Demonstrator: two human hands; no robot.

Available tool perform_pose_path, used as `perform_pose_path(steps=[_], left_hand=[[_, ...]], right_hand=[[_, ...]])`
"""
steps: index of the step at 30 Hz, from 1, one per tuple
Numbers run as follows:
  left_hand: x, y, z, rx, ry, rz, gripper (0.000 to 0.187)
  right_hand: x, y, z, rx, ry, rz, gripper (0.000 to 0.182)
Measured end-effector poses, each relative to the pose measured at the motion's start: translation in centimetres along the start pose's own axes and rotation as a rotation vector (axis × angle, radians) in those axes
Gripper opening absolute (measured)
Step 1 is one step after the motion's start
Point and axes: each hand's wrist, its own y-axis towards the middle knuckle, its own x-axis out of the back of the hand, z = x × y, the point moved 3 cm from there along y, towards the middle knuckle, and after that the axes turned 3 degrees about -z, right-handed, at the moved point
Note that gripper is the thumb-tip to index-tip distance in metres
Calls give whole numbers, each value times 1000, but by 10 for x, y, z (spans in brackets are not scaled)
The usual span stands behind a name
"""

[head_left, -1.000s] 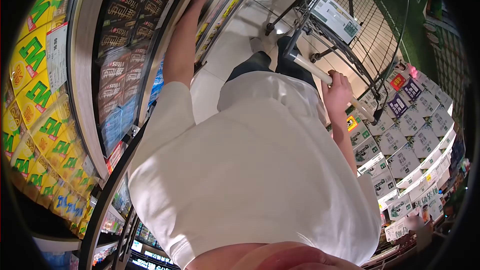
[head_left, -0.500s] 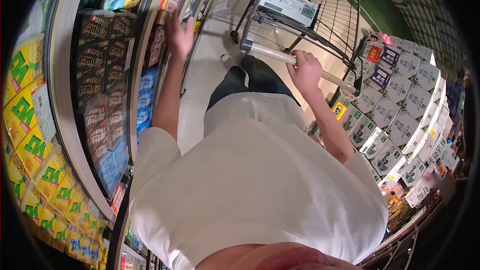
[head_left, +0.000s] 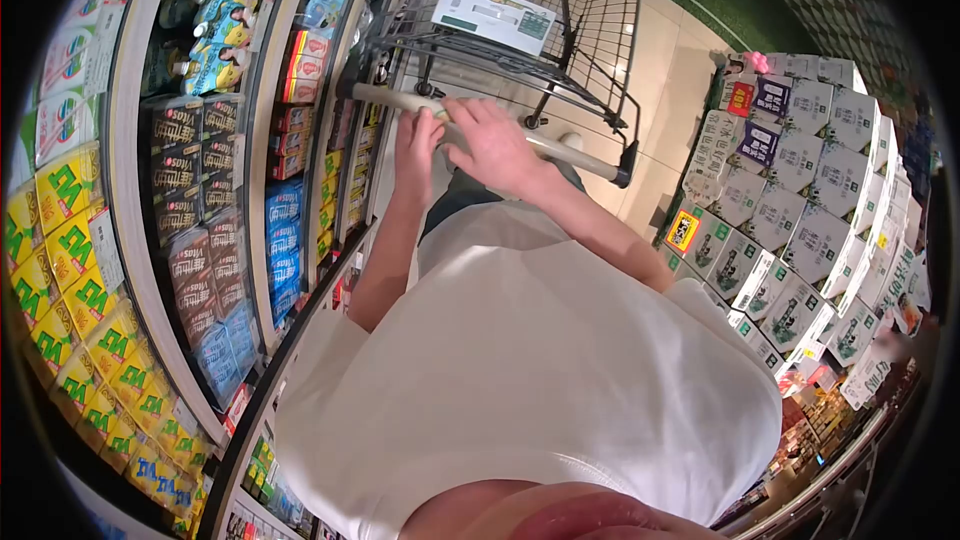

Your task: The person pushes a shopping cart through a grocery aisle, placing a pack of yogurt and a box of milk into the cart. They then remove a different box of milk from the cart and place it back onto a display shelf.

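Observation:
Both of my hands are at the pale bar handle (head_left: 575,153) of a wire shopping cart (head_left: 600,10). My right hand (head_left: 495,145) lies over the middle of the bar with its fingers bent across it. Just left of it, my left hand (head_left: 415,155) is closed at the bar, its fingertips and thumb up against it near the right hand's fingers. A white printed sign (head_left: 495,16) is fixed to the cart behind the handle.
Shelves on my left hold yellow drink packs (head_left: 75,250), dark brown drink packs (head_left: 195,155), blue packs (head_left: 285,240) and bottles with blue labels (head_left: 220,30). Stacked white cartons (head_left: 770,210) with price signs stand on my right. Tiled floor (head_left: 680,60) shows beyond the cart.
My left hand has come from in front of the shelf, where it was open, to the cart handle. The right hand has slid left along the bar. The cart now appears farther left, nearer the shelves.

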Motion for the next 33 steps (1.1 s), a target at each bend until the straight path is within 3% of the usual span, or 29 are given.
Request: perform_pose_path(steps=[4, 10, 14, 21, 23, 25, 27, 31, 33], left_hand=[[2, 17, 11, -82, -47, -186, 39], [9, 26, 6, -167, 13, -533, 38], [13, 46, 4, -206, -24, -684, 39], [4, 47, 31, -210, 117, -900, 46], [46, 58, 54, -234, 410, -1051, 48], [27, 52, 53, -209, 525, -1140, 50], [-24, 28, 30, -162, 505, -1186, 50], [-50, 18, 27, -169, 506, -1224, 49], [-36, 22, 30, -62, 485, -1252, 44]], right_hand=[[58, -26, -27, 52, 119, 24, 51], [158, -77, -150, 99, 117, 18, 44], [211, -111, -248, -97, 66, 195, 45], [257, -212, -398, -422, -147, 525, 54], [268, -231, -424, -512, -161, 565, 57], [270, -248, -449, -565, -158, 594, 59], [267, -258, -471, -592, -150, 611, 62], [267, -236, -482, -560, -100, 616, 64], [264, -208, -483, -504, -89, 645, 64]])
